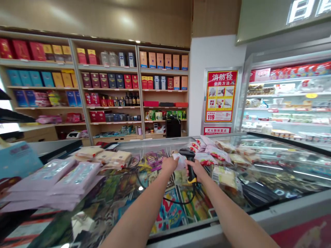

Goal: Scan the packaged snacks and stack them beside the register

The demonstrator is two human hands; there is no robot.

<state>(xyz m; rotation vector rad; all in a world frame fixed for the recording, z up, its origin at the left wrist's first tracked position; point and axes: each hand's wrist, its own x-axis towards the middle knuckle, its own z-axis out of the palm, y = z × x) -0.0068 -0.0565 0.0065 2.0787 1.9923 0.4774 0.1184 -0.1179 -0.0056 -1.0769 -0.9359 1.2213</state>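
Note:
My right hand (pixel 197 168) is wrapped round the handle of a black and yellow barcode scanner (pixel 190 155), whose head points left. From the scanner a dark cable (pixel 178 202) loops down over the glass-topped freezer (pixel 207 225). My left hand (pixel 169 164) is closed on a small whitish packet (pixel 179 162) right beside the scanner head; its print is too blurred to read. Small purple packets (pixel 156 160) lie just behind and left of my left hand. Pink-and-white packs (pixel 216 153) with red prints are piled beyond my right hand.
Flat lilac packs (pixel 74 175) are stacked at left, beside bagged bread-like packs (pixel 116 158). More bagged food (pixel 226 175) lies right of my right arm, near a dark flat object (pixel 260 193). Boxed goods fill the wall shelves (pixel 111 70); a chilled display (pixel 289 100) stands at right.

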